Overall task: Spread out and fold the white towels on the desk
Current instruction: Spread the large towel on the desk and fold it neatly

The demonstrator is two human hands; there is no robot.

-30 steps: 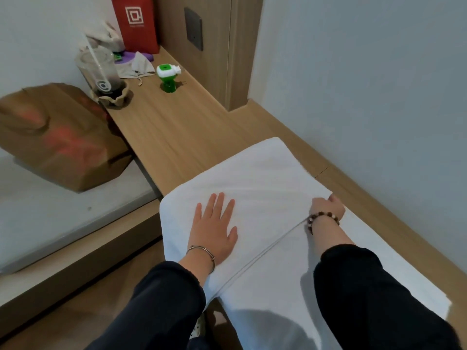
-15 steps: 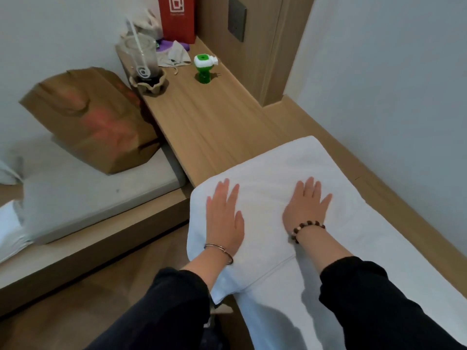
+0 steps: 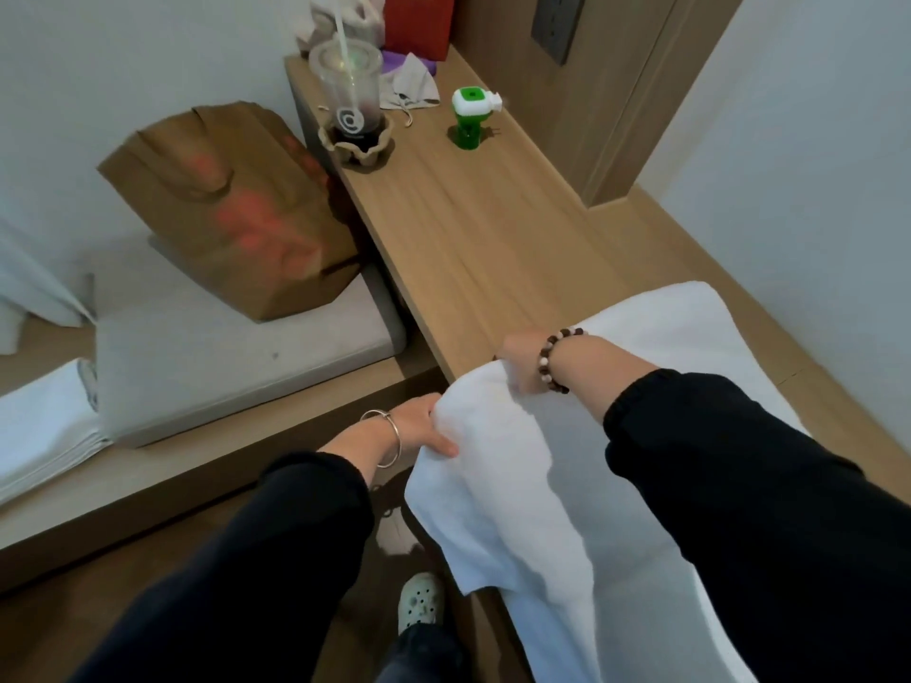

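Centre frame: left hand (image 3: 424, 431) and right hand (image 3: 517, 359) are both pinching the white towel's (image 3: 503, 465) raised end, the rest lying along the wooden surface (image 3: 483, 229) at lower right | Tip: matching corners and keeping the edge taut should be squaring the fold | Upper centre: lidded cup (image 3: 351, 98) is holding dark dregs and a straw | Left: paper bag (image 3: 236, 209), contents hidden

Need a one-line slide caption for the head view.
Left hand and right hand grip one end of the towel, raised at the desk edge.
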